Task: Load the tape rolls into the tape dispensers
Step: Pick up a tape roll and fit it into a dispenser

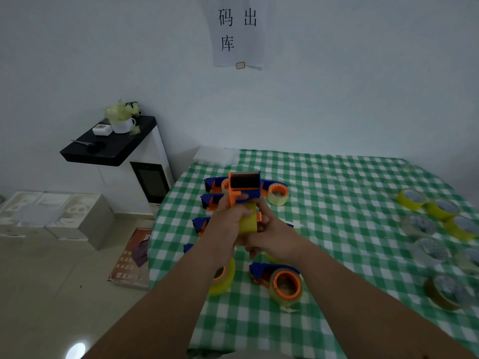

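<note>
Loaded blue-and-orange tape dispensers crowd the near-left part of the worktop (337, 193), which wears a green-and-white checked cloth: one loaded dispenser (278, 279) lies just beside the right forearm, another yellow-taped one (223, 277) is half hidden under the left forearm, and several more (215, 193) lie behind the hands, partly blocked by them. Held up above these is the dispenser in hand (245, 189), orange frame toward the wall, with a yellow tape roll (247, 221) seated at its lower end. The left hand (229, 218) has its fingers curled round the dispenser and roll; the right hand (274, 230) grips from the other side, fingers pinching at the roll's edge. Spare tape rolls (440, 224), yellow, clear and brown, sit well apart at the right edge. Off the worktop stand a white cabinet with a black top (111, 149) carrying a white pot (123, 124), and a paper sign (237, 29) on the wall reading 码, 出, 库.
</note>
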